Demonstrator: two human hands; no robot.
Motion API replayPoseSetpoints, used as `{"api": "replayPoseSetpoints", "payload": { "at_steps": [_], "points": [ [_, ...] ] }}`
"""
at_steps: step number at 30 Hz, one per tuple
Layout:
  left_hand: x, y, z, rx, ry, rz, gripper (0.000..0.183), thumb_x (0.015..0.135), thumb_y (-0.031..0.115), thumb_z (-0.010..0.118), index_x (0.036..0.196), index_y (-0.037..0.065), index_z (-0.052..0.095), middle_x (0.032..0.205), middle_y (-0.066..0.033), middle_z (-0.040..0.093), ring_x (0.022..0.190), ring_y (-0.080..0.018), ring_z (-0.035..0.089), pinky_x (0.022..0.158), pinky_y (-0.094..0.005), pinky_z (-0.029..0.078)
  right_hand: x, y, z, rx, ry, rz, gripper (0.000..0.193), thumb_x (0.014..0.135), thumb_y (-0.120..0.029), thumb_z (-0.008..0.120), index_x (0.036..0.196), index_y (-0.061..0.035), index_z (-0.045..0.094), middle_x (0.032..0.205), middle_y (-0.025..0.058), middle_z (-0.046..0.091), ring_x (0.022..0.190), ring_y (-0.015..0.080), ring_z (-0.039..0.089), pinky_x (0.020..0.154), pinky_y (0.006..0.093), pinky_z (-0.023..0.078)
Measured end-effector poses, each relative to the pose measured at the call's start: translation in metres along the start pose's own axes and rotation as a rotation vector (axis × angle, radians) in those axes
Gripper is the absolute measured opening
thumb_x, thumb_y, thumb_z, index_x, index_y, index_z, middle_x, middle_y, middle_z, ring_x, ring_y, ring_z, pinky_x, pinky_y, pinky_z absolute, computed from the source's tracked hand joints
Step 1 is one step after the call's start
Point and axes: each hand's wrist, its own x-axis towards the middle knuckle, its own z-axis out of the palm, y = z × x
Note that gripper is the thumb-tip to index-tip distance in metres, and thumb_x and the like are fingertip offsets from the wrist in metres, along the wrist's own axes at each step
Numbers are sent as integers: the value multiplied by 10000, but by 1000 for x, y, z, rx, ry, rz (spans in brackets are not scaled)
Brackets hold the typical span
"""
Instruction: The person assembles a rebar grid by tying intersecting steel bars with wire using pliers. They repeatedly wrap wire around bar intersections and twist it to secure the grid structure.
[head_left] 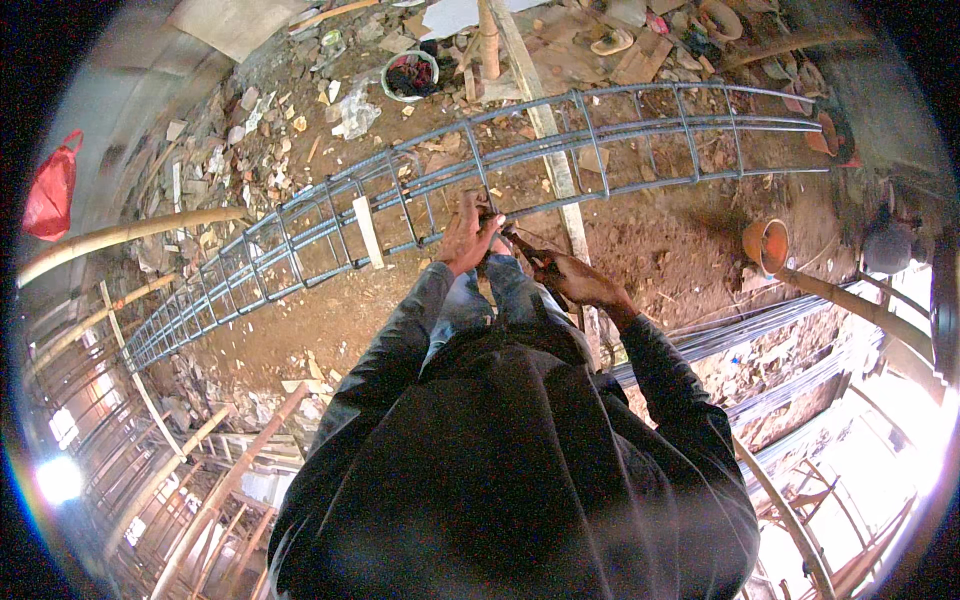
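A long steel rebar cage [690, 125] with square stirrups stretches across in front of me, from the far left to the upper right. My left hand [467, 240] is at its near lower bar, fingers curled around the bar beside a stirrup. My right hand [580, 280] grips dark pincers [527, 243]; their jaws point up and left at the bar, close to my left fingertips. Whether the jaws touch wire or steel is too small to tell. A pale wooden strip [367, 232] stands against the cage, left of my left hand.
A wooden beam [545, 120] passes under the cage. Beyond it are a bucket [410, 75] and scattered rubble. An orange bucket [768, 246] lies at right, near bundled steel bars [740, 340]. Bamboo poles [135, 240] stick in from the left; a red bag [53, 190] hangs there.
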Motion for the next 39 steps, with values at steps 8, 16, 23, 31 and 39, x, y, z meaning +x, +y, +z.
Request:
{"api": "replayPoseSetpoints", "payload": {
  "at_steps": [8, 16, 23, 31, 39],
  "points": [
    [-1, -6, 4, 41, 50, 94, 954, 978, 498, 645, 1572, -76, 168, 1466, -279, 501, 1252, -419, 568, 1034, -459, 467, 8, 24, 4, -50, 28, 25, 410, 1027, -397, 588, 1108, 4, 564, 913, 91, 595, 827, 192, 602, 757, 368, 492],
    [0, -6, 7, -43, 46, 57, 954, 985, 557, 587, 1572, -76, 182, 1232, -250, 649, 1058, -434, 633, 925, -518, 489, 12, 44, 14, -148, 135, -136, 335, 1009, -332, 643, 981, 0, 613, 800, 72, 598, 788, 169, 652, 639, 354, 517],
    [5, -10, 12, -75, 168, 261, 873, 996, 435, 624, 1582, -43, 188, 1154, -201, 672, 1005, -402, 653, 868, -512, 506, 22, 70, 23, 200, -121, 25, 409, 814, -239, 865, 1057, 3, 642, 873, 40, 671, 816, 174, 652, 716, 336, 521],
    [-1, 5, 6, 70, 247, 233, 818, 959, 405, 681, 1538, -22, 291, 1223, -238, 662, 1082, -395, 659, 906, -506, 507, 7, 53, 49, -256, 292, 192, 675, 734, -235, 871, 1229, 18, 489, 1078, 183, 672, 928, 335, 680, 818, 440, 546],
    [1, 6, 3, -162, 68, 67, 804, 957, 419, 711, 1505, -34, 336, 1305, -226, 572, 1111, -363, 630, 955, -466, 510, -20, 45, 74, -867, 616, 61, 623, 859, -210, 660, 1387, 4, 408, 1233, 263, 568, 1125, 465, 572, 881, 574, 496]
  ]
}}
